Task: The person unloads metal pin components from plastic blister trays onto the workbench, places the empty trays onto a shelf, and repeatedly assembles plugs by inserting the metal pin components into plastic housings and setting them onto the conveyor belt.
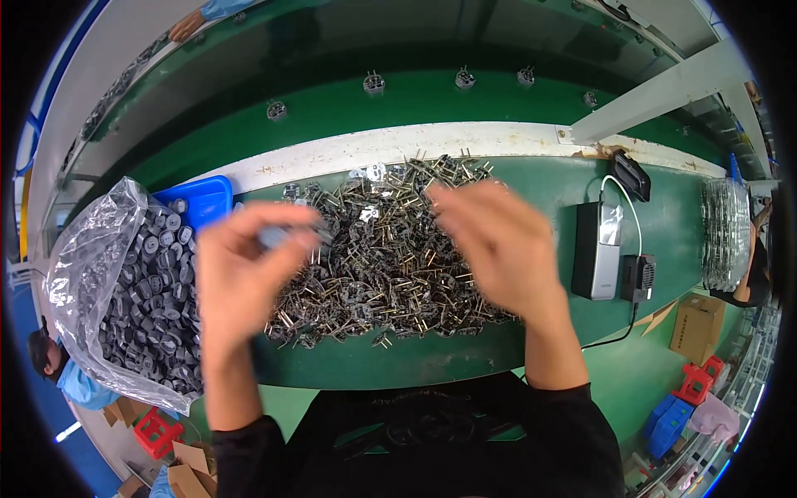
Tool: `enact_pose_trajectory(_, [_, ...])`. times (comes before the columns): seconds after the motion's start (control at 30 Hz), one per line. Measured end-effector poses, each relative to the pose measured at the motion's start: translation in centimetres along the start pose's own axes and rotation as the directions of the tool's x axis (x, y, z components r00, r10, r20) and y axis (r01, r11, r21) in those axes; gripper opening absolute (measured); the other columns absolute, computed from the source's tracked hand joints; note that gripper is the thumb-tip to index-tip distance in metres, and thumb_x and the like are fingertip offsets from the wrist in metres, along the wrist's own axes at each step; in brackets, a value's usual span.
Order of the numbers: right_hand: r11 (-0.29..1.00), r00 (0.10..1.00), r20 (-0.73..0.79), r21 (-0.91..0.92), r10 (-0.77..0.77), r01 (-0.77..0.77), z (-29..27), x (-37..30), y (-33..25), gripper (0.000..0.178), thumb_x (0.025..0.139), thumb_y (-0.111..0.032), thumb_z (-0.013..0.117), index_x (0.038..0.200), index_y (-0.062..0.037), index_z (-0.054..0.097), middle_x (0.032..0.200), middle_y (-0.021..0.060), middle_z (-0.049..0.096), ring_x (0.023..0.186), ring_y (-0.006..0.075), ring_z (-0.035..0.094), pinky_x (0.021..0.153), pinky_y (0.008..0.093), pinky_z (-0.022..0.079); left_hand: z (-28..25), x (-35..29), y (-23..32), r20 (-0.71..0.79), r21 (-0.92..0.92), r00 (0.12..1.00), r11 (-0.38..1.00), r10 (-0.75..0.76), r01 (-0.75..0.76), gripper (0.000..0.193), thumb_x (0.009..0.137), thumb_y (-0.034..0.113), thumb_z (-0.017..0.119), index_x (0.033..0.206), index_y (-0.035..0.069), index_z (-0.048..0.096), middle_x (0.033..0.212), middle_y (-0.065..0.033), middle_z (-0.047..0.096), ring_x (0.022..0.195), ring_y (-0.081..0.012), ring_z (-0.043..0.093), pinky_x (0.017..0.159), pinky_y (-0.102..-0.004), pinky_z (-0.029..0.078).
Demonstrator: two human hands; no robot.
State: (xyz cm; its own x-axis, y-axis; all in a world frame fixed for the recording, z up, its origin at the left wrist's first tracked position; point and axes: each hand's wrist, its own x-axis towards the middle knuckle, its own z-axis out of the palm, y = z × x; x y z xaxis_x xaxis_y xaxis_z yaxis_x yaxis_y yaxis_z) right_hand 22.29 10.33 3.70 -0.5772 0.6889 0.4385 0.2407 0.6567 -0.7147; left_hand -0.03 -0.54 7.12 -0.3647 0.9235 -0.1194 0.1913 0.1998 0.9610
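Note:
My left hand is closed on a grey plastic housing, pinched between thumb and fingers over the left side of a parts pile. The pile is a heap of small dark plug parts with brass-coloured pins, spread on the green table. Above its right side is my right hand, blurred by motion, its fingers drawn together and pointing left. Whatever those fingertips hold, if anything, cannot be made out. Left of my left hand, a clear plastic bag lies open with many similar grey housings in it.
A blue tray stands behind the bag. To the right lie a silver-and-black device, a black adapter with cables and a black holder. Beyond the white ledge, a green belt carries several spaced plug parts.

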Motion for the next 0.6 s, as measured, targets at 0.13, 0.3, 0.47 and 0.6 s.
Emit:
enact_pose_trajectory(0.13, [0.907, 0.975, -0.114, -0.361, 0.188, -0.217, -2.2, 0.2, 4.6, 0.016, 0.083, -0.007, 0.063, 0.097, -0.0015, 0.067, 0.087, 0.0110, 0.062, 0.077, 0.0302, 0.061, 0.069, 0.0377, 0.049, -7.8, 8.0, -1.6, -0.124, 0.373, 0.992, 0.925, -0.026, 0.071, 0.022, 0.083, 0.008, 0.065, 0.103, -0.002, 0.067, 0.082, -0.0028, 0.064, 0.067, -0.0062, 0.051, 0.063, -0.0210, 0.043])
enact_pose_trajectory(0.3, [0.902, 0.940, -0.026, -0.271, 0.341, -0.335, -1.4, 0.2, 6.8, 0.016, 0.083, -0.015, 0.064, 0.092, -0.0030, 0.069, 0.086, 0.0102, 0.062, 0.079, 0.0302, 0.061, 0.070, 0.0399, 0.048, -15.5, 16.6, -8.8, -0.116, 0.108, 0.982, 0.981, -0.148, 0.160, 0.026, 0.084, 0.007, 0.065, 0.106, -0.007, 0.064, 0.083, -0.0043, 0.066, 0.066, -0.0086, 0.054, 0.062, -0.0217, 0.045])
enact_pose_trajectory(0.47, [0.894, 0.975, -0.065, -0.388, 0.214, -0.222, -1.7, -0.2, 6.9, 0.011, 0.082, -0.015, 0.066, 0.082, -0.0041, 0.069, 0.086, 0.0087, 0.061, 0.079, 0.0287, 0.060, 0.069, 0.0390, 0.048, -16.0, 18.1, -10.3, -0.238, 0.386, 0.955, 0.884, -0.179, 0.262, 0.027, 0.081, 0.009, 0.069, 0.104, -0.005, 0.066, 0.083, -0.0031, 0.065, 0.061, -0.0081, 0.050, 0.058, -0.0231, 0.043])
enact_pose_trajectory(0.6, [0.940, 0.974, -0.222, -0.318, 0.054, -0.125, -1.7, 0.3, 5.8, 0.007, 0.080, -0.009, 0.067, 0.086, -0.0054, 0.068, 0.076, 0.0068, 0.063, 0.066, 0.0277, 0.061, 0.059, 0.0343, 0.049, -17.2, 14.9, -7.6, -0.380, 0.287, 0.920, 0.934, -0.094, 0.214, 0.030, 0.087, 0.016, 0.062, 0.107, -0.006, 0.065, 0.095, -0.0074, 0.066, 0.071, -0.0118, 0.052, 0.070, -0.0238, 0.045])
